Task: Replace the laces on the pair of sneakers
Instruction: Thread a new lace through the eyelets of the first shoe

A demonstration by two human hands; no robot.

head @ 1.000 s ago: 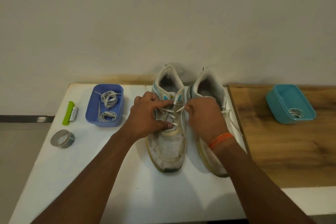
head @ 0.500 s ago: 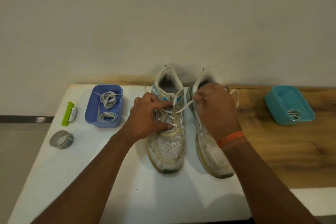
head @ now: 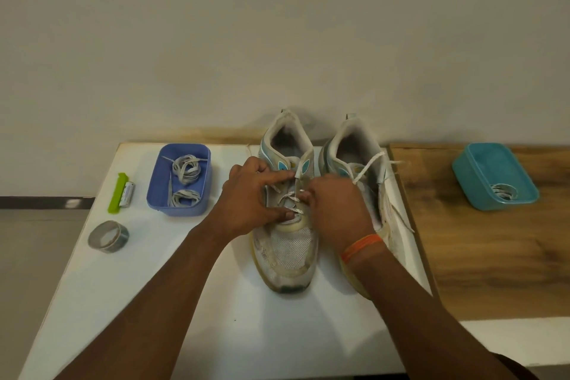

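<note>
Two worn white sneakers stand side by side on the white table (head: 191,302), toes toward the person. Both hands work on the left sneaker (head: 288,244). The left hand (head: 253,203) curls over its lacing, forefinger stretched across the tongue and thumb pressing the lowest crossing of the white lace (head: 290,197). The right hand (head: 336,210) pinches that lace at the eyelets, covering part of the right sneaker (head: 354,148), whose lace trails loose.

Left of the fingers sits one blue tray (head: 180,208) with two coiled laces, one green clip (head: 117,193), one tape roll (head: 108,236). Far right, one teal tray (head: 475,173) holds one coil.
</note>
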